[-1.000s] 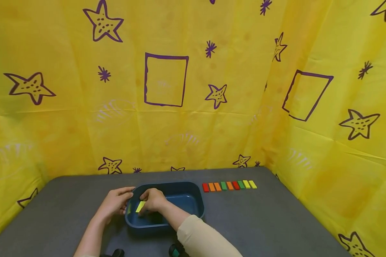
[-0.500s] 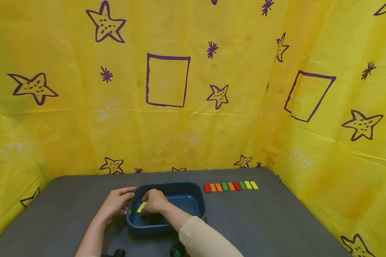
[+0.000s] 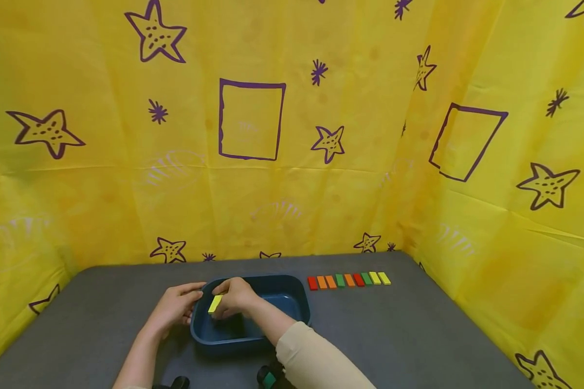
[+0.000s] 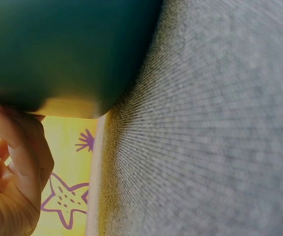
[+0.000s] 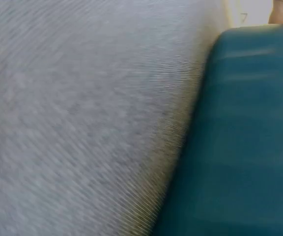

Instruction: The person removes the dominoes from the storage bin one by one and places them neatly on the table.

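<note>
A dark blue rectangular tub [image 3: 229, 346] stands on the grey table in the head view. My left hand [image 3: 175, 305] holds its left end, with fingers at the rim and against the outer wall. In the left wrist view that hand [image 4: 16, 172] is curled beside the tub's wall [image 4: 58, 54]. Over the left half of the tub, my right hand [image 3: 236, 297] pinches a small flat yellow block [image 3: 215, 304], tilted and raised above the tub's floor. The right wrist view shows only the tub's outer side [image 5: 244, 132], the table and a bit of hand at the top right corner.
To the right of the tub lies a row of several small blocks [image 3: 349, 280] in red, orange, green and yellow. Yellow cloth [image 3: 253, 205] with purple drawings hangs behind and at the sides of the grey table [image 3: 394, 335]. Dark devices [image 3: 267, 376] show at the lower edge.
My right hand has raised the yellow block from low in the tub to a little higher, near rim level in the picture. The left hand stays on the tub, and the row has not changed.
</note>
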Demonstrator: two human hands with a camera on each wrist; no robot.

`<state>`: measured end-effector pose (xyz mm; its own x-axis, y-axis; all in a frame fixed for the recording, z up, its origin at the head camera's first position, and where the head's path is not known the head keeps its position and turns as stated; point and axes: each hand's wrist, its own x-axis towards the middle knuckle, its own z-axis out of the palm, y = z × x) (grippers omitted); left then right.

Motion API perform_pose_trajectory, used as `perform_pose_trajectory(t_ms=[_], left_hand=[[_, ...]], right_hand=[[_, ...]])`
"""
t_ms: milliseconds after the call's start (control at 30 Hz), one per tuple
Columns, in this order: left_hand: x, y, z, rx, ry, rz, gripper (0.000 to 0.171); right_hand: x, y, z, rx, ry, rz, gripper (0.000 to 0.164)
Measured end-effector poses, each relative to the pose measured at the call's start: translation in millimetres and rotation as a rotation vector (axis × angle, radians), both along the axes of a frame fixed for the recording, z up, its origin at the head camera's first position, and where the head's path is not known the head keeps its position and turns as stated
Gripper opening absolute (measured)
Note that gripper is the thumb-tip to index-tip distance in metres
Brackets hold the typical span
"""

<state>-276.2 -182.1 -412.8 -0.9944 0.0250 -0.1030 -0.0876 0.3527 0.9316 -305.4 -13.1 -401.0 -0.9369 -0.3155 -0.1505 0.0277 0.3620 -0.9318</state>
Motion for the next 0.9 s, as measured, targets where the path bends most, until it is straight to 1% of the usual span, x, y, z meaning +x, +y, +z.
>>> perform_pose_trajectory(t_ms=[133, 267, 433, 667, 767, 900], left_hand=[[-1.0, 0, -0.4, 0.009, -0.001, -0.002, 0.046], [-1.1, 0, 0.1, 0.007, 0.005, -0.005, 0.046], [-0.3, 0, 0.7, 0.0, 0.007, -0.009, 0.047], [0.9, 0, 1.4, -0.001, 0.012, -0.014, 0.047], [1.0, 1, 1.9, 0.006, 0.01, -0.015, 0.047], [0.0, 0, 1.9, 0.009, 0.012, -0.021, 0.047]], right_hand=[[-1.6, 8, 5.7, -0.127, -0.03, 0.039, 0.049], [-4.5, 18, 12.2, -0.189, -0.012, 0.065, 0.05], [-7.9, 29, 17.7, -0.221, 0.015, 0.064, 0.049], [-12.2, 51, 25.2, -0.236, 0.062, 0.057, 0.049], [-15.3, 62, 30.2, -0.262, 0.062, 0.035, 0.049], [-19.6, 78, 37.2, -0.259, 0.091, -0.003, 0.049]])
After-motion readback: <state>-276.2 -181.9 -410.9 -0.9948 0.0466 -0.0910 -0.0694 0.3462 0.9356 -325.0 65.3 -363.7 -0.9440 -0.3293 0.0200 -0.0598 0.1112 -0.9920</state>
